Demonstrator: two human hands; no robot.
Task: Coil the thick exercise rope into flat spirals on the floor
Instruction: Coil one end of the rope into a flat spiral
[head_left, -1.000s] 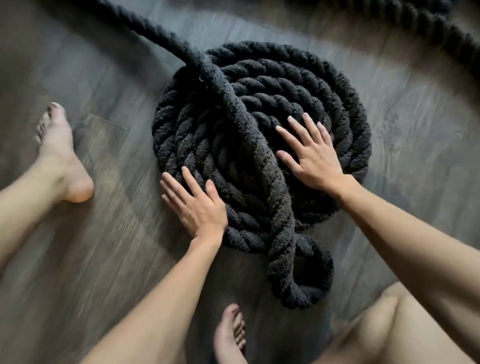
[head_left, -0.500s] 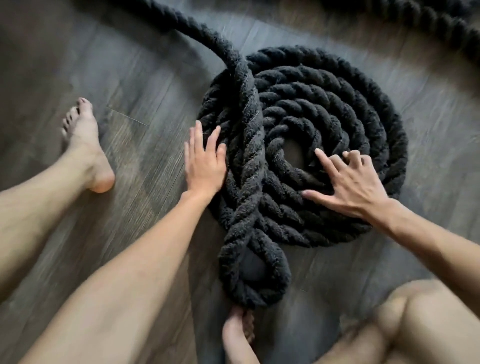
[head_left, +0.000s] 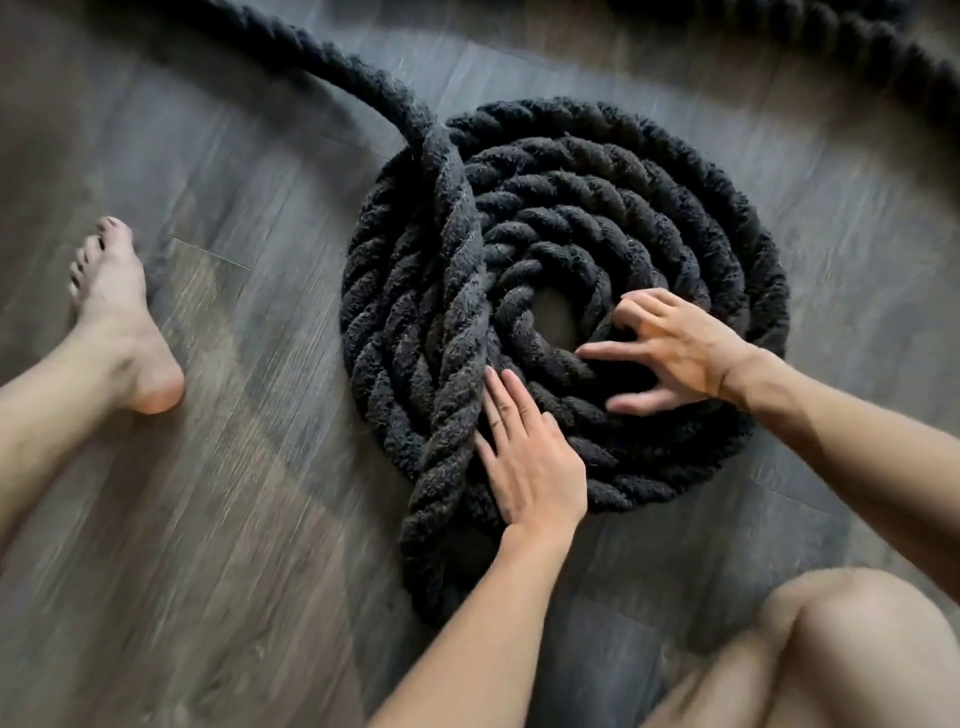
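The thick black rope (head_left: 649, 218) lies as a flat spiral on the floor, with a small hole at its centre. One strand (head_left: 457, 291) crosses over the spiral's left side from the top and bends into a loop near my legs. My left hand (head_left: 530, 462) rests flat on the near turns, just right of that strand, fingers straight. My right hand (head_left: 675, 348) is on the innermost turns beside the hole, fingers spread and bent, with the tips pressing the rope.
The rope's free length (head_left: 311, 52) runs off to the upper left, and more rope (head_left: 841, 41) lies at the top right. My bare left foot (head_left: 114, 312) is left of the coil, my right knee (head_left: 857, 639) at the lower right. Dark wood floor (head_left: 208, 519) surrounds the coil.
My left hand went from the coil's outer left edge over the crossing strand onto the near turns. My right hand slid inward toward the centre hole.
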